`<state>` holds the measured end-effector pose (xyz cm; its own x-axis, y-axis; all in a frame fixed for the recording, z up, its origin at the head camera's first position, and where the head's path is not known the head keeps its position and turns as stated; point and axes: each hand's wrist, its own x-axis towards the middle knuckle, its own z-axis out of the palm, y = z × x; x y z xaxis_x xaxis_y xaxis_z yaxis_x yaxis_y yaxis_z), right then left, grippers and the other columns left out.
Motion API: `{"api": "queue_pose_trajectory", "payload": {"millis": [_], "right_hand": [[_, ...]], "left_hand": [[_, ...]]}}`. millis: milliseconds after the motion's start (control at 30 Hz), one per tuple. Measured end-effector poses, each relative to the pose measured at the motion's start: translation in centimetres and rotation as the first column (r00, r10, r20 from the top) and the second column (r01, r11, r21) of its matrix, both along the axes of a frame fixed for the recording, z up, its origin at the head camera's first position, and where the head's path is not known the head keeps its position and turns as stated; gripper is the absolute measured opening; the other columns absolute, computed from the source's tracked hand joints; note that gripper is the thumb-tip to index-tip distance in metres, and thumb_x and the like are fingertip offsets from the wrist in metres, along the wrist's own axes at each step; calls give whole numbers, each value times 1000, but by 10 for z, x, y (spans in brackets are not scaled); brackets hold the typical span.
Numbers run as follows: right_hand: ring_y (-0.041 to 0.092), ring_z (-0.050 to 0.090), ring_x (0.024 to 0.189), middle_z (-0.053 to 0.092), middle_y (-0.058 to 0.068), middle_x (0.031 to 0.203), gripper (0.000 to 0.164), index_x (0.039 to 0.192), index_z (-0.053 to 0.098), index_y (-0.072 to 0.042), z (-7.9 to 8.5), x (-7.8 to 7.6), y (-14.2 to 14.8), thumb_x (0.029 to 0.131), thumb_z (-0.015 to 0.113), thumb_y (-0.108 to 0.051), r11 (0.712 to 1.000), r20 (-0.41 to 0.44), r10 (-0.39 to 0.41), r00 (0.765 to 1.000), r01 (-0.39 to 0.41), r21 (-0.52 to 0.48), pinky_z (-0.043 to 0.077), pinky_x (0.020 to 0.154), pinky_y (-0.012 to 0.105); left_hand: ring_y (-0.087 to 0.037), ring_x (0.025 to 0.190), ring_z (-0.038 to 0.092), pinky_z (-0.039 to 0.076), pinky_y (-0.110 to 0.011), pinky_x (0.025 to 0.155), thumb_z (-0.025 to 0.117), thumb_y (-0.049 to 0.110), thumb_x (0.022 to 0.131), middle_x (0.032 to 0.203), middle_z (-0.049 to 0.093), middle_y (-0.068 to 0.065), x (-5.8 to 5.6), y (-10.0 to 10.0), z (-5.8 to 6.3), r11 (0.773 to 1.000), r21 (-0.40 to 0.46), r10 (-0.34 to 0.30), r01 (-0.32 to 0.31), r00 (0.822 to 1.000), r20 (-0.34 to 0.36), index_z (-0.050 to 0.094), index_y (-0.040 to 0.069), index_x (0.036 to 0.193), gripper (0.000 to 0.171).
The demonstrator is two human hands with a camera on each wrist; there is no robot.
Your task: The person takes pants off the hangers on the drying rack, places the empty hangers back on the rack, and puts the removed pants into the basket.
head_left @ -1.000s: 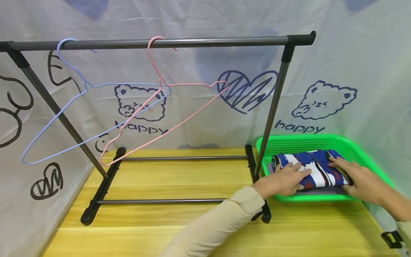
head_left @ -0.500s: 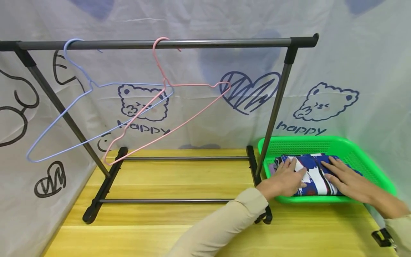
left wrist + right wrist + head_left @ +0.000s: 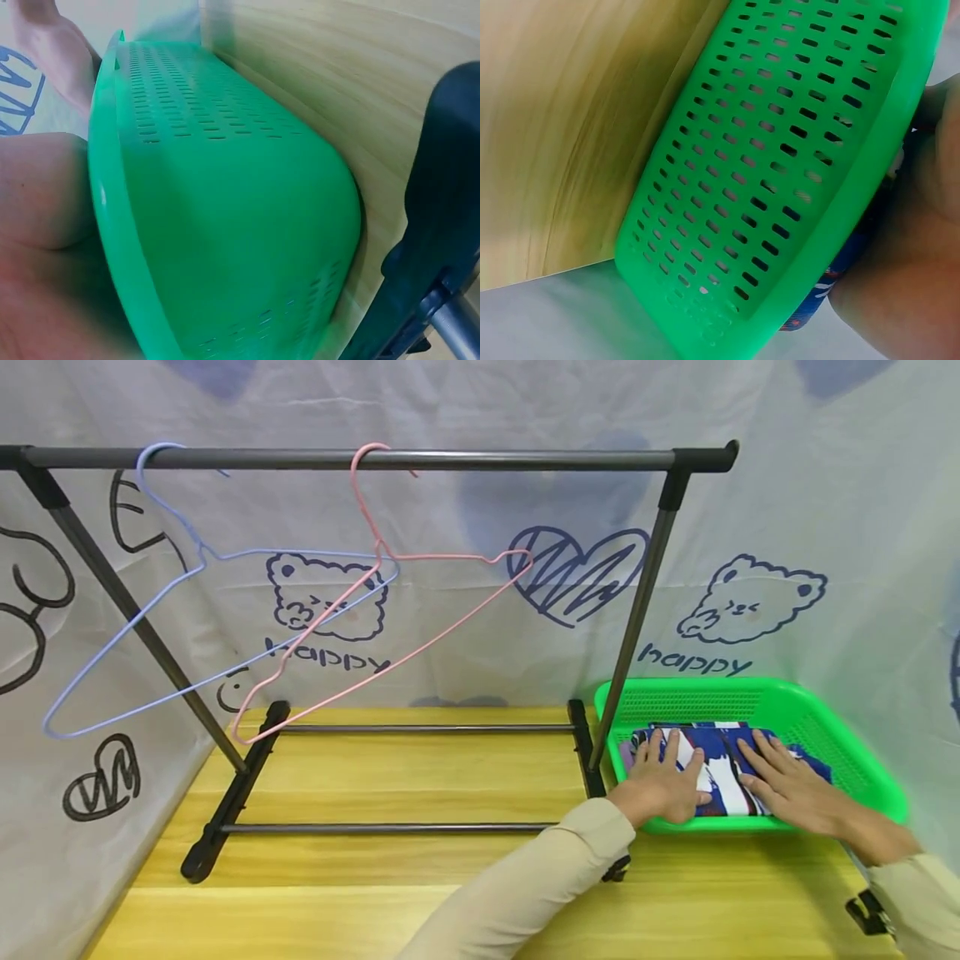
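Observation:
A folded cloth [image 3: 723, 777] patterned in blue, white, black and red lies in a green plastic basket [image 3: 862, 768] at the right of the head view. My left hand [image 3: 667, 783] rests on the cloth's left part with its fingers spread. On the right part lies my right hand [image 3: 798, 789], palm down, fingers extended. A bit of purple fabric [image 3: 626, 756] shows at the cloth's left edge. In the left wrist view the basket wall [image 3: 225, 202] hides most of the cloth. The right wrist view shows a strip of the cloth [image 3: 806, 311] past the basket's rim.
Left of the basket stands a dark metal clothes rack [image 3: 487, 460] on the wooden table [image 3: 315, 910]. A blue hanger [image 3: 112, 652] and a pink hanger [image 3: 442, 635] hang from its bar. The rack's right foot [image 3: 585, 743] is close beside the basket.
The cloth has gone down and flattened into the basket under both hands. My right hand has moved left, from the cloth's right edge onto its top.

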<state>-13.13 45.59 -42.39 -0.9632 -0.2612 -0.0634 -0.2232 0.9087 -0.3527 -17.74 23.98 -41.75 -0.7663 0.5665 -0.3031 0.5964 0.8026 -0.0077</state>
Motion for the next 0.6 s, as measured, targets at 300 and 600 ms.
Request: {"api": "queue_pose_trajectory", "payload": {"millis": [300,600], "right_hand": [[61,-7,146,-3,38,162,67,158,12,11,0,-4,-3,112,35,-33,1000,25,9,1000,-9,13,-1,109,79],[61,-3,146,3,39,162,67,159,17,9,0,-3,-5,112,39,-34,1000,-7,5,1000,-5,5,3,108,81]], "left_hand": [[-17,156,-7,6,-32,124,20,62,104,171,-8,6,6,-8,7,1000,18,26,-26,1000,-7,-3,47,161,63],[-15,157,-1,10,-31,124,28,59,105,171,0,6,3,-19,7,998,66,-15,16,1000,-12,6,50,161,60]]}}
